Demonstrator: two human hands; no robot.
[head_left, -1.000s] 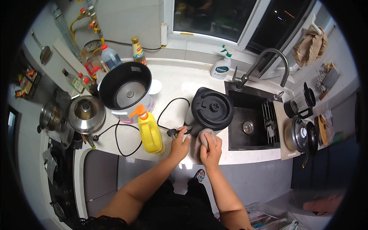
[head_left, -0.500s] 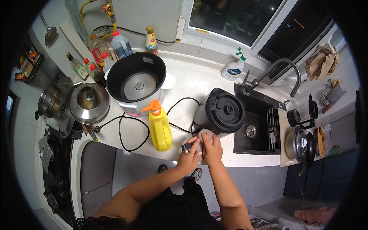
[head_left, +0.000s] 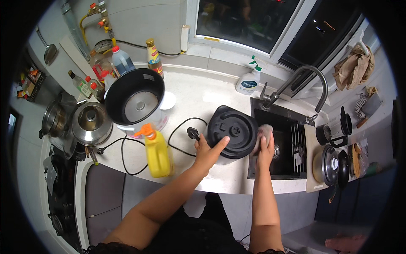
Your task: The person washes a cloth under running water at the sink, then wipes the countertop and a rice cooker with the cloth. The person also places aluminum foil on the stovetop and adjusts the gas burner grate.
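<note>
A pot-like appliance with a black lid [head_left: 235,131] and pale body stands on the counter beside the sink. My left hand [head_left: 208,155] is against its left side, thumb on the lid's edge. A black plug [head_left: 193,133] juts from between that hand's fingers. On the appliance's right side, over the sink's edge, my right hand [head_left: 264,153] is closed around a greyish-pink cloth [head_left: 266,130] and presses it against the wall of the body. A yellow jug-shaped bottle [head_left: 158,156] with an orange spray top stands to the left of my left hand.
The black sink [head_left: 270,171] with a dish rack and curved faucet [head_left: 323,84] lies to the right. A wide black-lined pot [head_left: 141,106], a steel lidded pot [head_left: 89,122] and several sauce bottles fill the left. A white spray bottle [head_left: 248,81] stands behind the sink. A black cord [head_left: 127,158] loops across the counter.
My right hand has carried the cloth from the appliance's front left to its right side. My left hand has shifted up onto the lid's edge. The view has also shifted.
</note>
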